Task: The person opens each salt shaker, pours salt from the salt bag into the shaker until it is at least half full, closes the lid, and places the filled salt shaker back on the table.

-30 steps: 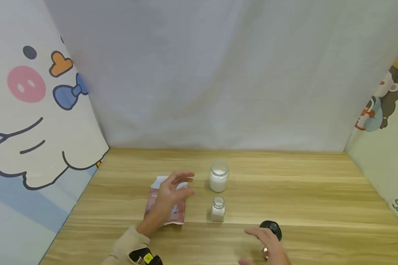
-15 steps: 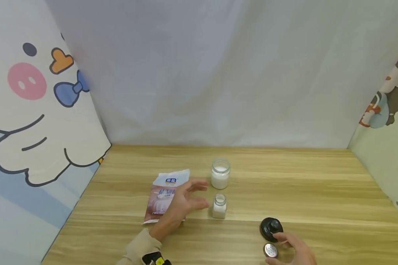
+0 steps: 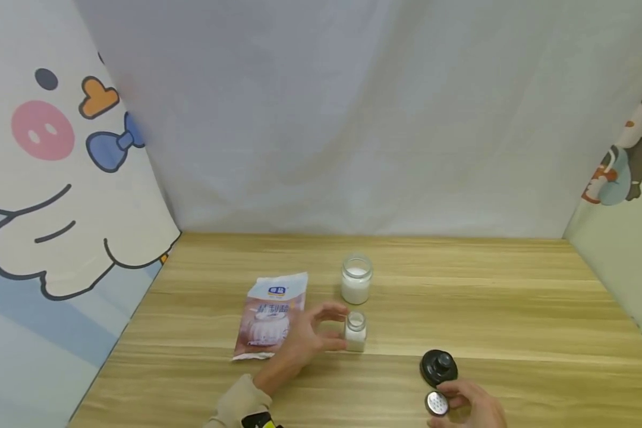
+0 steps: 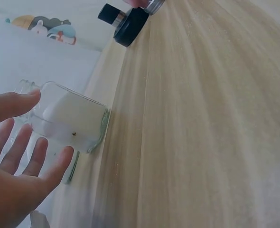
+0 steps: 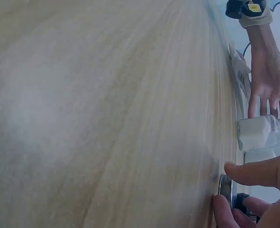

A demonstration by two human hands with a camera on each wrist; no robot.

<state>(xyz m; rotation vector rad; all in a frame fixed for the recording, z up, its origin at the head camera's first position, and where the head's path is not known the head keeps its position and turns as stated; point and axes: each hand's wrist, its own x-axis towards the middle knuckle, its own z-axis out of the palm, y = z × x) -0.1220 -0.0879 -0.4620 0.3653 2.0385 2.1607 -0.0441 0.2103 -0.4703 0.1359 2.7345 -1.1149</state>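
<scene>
A small square glass jar (image 3: 355, 339) of white powder stands uncapped on the table. My left hand (image 3: 306, 339) reaches to its left side, thumb and spread fingers right at the glass in the left wrist view. Farther right, my right hand (image 3: 476, 407) pinches a round metal shaker lid (image 3: 437, 403) with holes in its top, low at the tabletop. Its thumb and fingers flank the lid's edge in the right wrist view. Just behind this lid lies a black knobbed lid (image 3: 438, 367).
Behind the small jar is a larger round glass jar (image 3: 356, 285), also with white contents and uncapped. A brown and white printed packet (image 3: 267, 318) lies flat beside the left hand. Grey cloth (image 3: 374, 119) hangs along the wooden table's (image 3: 503, 297) back edge.
My left hand has moved right from over the packet to the small jar. The right hand has come down to the shaker lid and drawn its fingers in around it.
</scene>
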